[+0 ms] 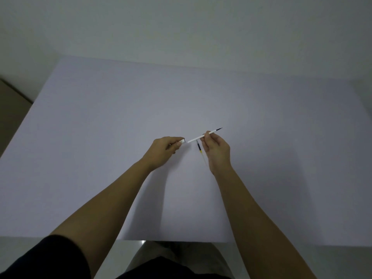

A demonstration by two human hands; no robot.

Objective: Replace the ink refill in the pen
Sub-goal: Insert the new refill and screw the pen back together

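My left hand (164, 149) is closed around the pen barrel (181, 141), of which only the pale open end shows past my fingers. My right hand (216, 151) pinches a thin white ink refill (196, 139) with a dark tip pointing up and to the right. The refill's blunt end sits just short of the barrel's opening, slightly apart from it. A second refill (200, 149), dark and yellow with a clear tail, lies on the white table (100, 137) just below, partly hidden by my right hand.
The white table's near edge (181, 240) runs across the bottom, with my lap below it. A plain wall stands behind the far edge. A brown surface (12, 109) shows beyond the table's left side.
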